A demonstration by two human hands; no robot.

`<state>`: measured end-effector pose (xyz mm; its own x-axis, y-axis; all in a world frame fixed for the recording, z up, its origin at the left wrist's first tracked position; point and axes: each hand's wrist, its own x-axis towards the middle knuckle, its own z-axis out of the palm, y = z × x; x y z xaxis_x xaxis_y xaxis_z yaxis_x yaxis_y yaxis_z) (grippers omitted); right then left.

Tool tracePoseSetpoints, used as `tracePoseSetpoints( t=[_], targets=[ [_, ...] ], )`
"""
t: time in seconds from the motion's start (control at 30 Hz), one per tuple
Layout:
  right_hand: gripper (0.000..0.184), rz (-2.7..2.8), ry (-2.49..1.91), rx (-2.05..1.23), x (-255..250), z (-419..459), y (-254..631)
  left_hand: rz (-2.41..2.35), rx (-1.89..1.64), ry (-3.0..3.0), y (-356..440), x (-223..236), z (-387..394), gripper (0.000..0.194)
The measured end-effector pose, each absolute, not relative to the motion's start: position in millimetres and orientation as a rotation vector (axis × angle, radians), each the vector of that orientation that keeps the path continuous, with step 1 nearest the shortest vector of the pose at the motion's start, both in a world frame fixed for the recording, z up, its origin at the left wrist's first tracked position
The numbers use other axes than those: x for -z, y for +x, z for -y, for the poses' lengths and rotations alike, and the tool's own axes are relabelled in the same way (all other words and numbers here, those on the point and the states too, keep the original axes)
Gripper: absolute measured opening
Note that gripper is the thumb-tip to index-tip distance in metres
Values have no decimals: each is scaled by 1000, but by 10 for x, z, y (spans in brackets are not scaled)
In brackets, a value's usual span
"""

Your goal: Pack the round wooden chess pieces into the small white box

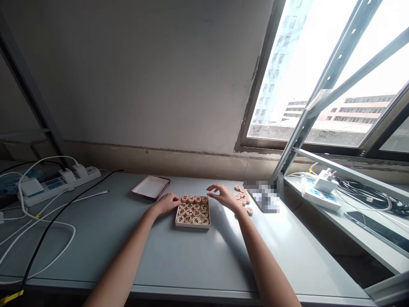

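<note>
From the head view, the left hand (pixel 166 203) reaches forward and rests against the left edge of the box (pixel 192 212), fingers curled loosely on its rim. The right hand (pixel 223 196) hovers palm-down over the box's far right corner, grip spread and holding nothing. The nearly square box sits mid-tabletop (pixel 179 260), filled with pieces (pixel 193 209), with loose discs (pixel 243 198) to its right and a lid (pixel 151 187) to its left.

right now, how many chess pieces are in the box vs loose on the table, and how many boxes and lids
Chinese chess pieces in the box: 16, in a four by four top layer
loose pieces on the table by the right hand: about 9, partly hidden
box: 1
red-edged lid: 1
Total: about 27
</note>
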<state>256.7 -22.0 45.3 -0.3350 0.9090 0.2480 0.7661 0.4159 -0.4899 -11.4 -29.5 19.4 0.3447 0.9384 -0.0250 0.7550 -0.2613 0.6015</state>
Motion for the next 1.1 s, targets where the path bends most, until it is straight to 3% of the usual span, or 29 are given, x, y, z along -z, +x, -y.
tracePoseSetpoints(
  t=[0.1, 0.2, 0.33, 0.47, 0.73, 0.97, 1.1],
  targets=[
    [18, 1967, -1894, -23, -404, 189, 2731, -1482, -466, 2074, -112, -217, 309, 26],
    [18, 1863, -2068, 10, -307, 163, 2854, -1488, -445, 2066, -106, -226, 328, 27],
    [27, 1926, -1996, -86, -229, 132, 2917, -1468, -457, 2042, -99, -224, 351, 28],
    [18, 1990, -1899, -208, -249, 98, 2895, -1503, -473, 2045, -80, -220, 355, 29],
    [36, 2131, -1657, -543, -356, 109, 2886, -1752, -507, 2095, 76, -161, 344, 30],
    [19, 2016, -1583, -466, -362, 97, 2838, -1688, -524, 2172, 50, -138, 338, 40],
    [20, 2070, -1297, -573, -506, 237, 2499, -1628, -531, 2158, 22, -146, 338, 46]
  ],
)
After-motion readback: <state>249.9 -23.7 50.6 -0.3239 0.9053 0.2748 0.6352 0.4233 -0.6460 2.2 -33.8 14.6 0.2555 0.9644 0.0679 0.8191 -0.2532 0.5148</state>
